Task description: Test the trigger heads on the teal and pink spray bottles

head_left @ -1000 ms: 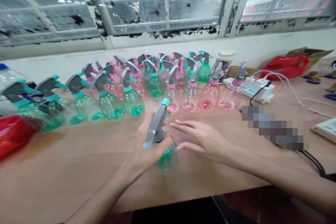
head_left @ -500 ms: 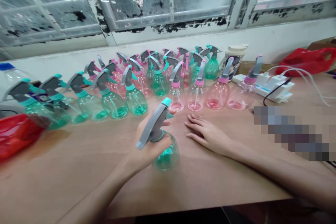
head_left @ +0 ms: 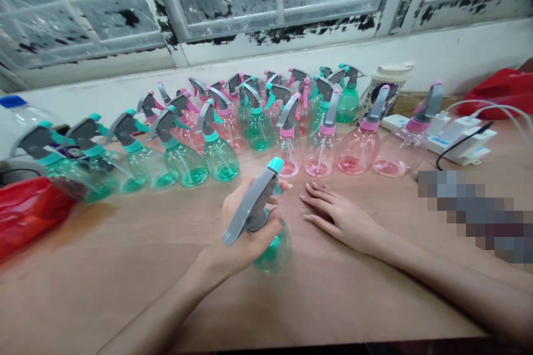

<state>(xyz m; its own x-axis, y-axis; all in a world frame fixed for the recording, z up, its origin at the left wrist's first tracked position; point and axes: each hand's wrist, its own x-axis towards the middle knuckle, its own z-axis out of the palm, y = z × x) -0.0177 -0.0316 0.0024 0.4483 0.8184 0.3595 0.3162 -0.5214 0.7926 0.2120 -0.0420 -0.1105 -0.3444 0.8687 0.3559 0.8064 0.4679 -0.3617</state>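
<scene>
Your left hand [head_left: 250, 227] is curled round the neck of a green bottle [head_left: 275, 252], thumb on the near side, fingers round the far side; how hard it presses can't be read. Take the bottle as your clock's centre: its teal nozzle [head_left: 275, 165] points to one o'clock, its grey head [head_left: 252, 208] slopes back to seven. It looks like thin, clear plastic, so expect it light, smooth and rather slippery, with a round body that may give if squeezed. The neck is likely the stiffest place to hold; mind the trigger [head_left: 276, 188], close to your fingers. Whether the base meets the table [head_left: 125, 288] is hard to tell.

Your right hand [head_left: 353, 222], toward three o'clock, lies on the table palm down, fingers a little spread, holding nothing; it bars that side.

Around you, left to right: a red bag [head_left: 33, 213] at nine; a row of green bottles [head_left: 222, 162] from ten to eleven, with more crowded behind; pink bottles [head_left: 358, 150] from twelve to two, the paper cup [head_left: 393, 83] behind at one; adapters [head_left: 462, 141] with cables at two. Both rows look easy to knock and block the way straight ahead. At three lies something pixelated past naming.
</scene>
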